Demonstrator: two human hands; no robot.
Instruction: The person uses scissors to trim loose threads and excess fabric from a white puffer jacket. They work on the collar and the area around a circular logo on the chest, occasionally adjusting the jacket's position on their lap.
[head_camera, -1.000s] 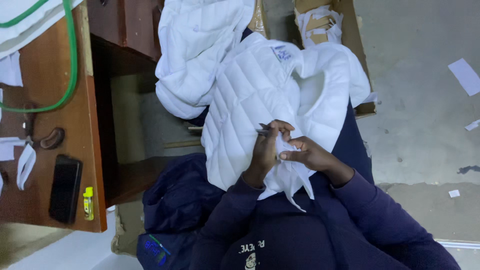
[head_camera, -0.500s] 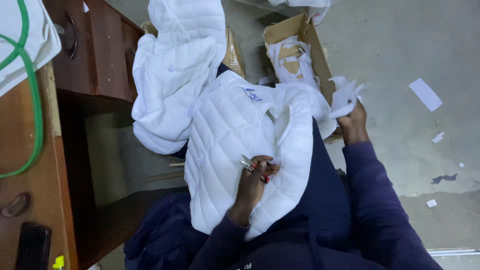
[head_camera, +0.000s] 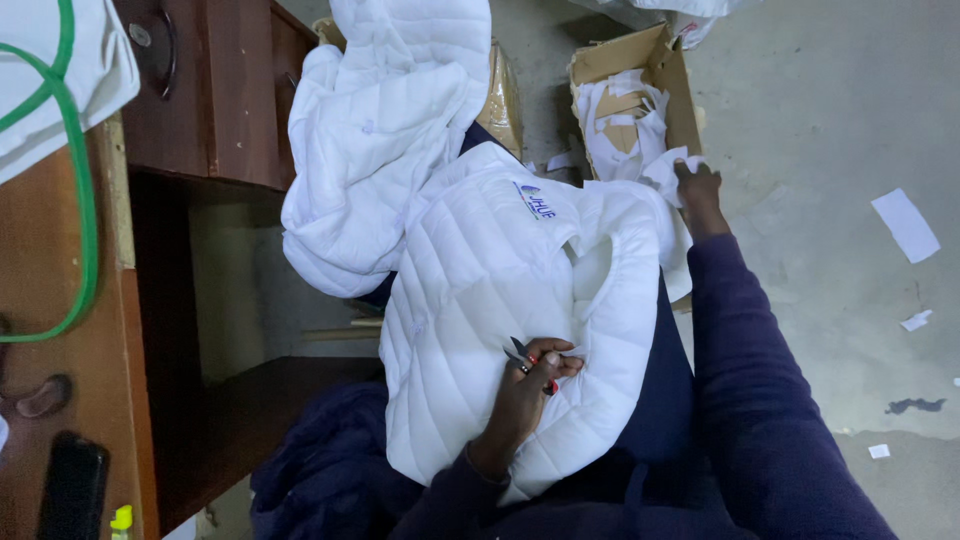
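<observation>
- The left hand (head_camera: 530, 375) lies on the white quilted vest (head_camera: 500, 310) spread over the person's lap, fingers curled around small scissors (head_camera: 522, 355) whose blades point up and away from the wrist.
- The right hand (head_camera: 697, 190) is stretched out at the end of a straight, dark-sleeved arm, pinching a white fabric scrap (head_camera: 668, 165) at the lip of the cardboard box (head_camera: 640, 95).
- That open brown box stands on the grey floor (head_camera: 830, 300) just beyond the vest, with white fabric offcuts inside it.
- The vest bears a small blue chest logo (head_camera: 537, 203) near its collar.
- A second white quilted garment (head_camera: 385, 140) lies bunched above the vest, against the dark wooden table (head_camera: 110, 330).
- White paper scraps (head_camera: 905, 225) lie scattered on the floor, well apart from the box.
</observation>
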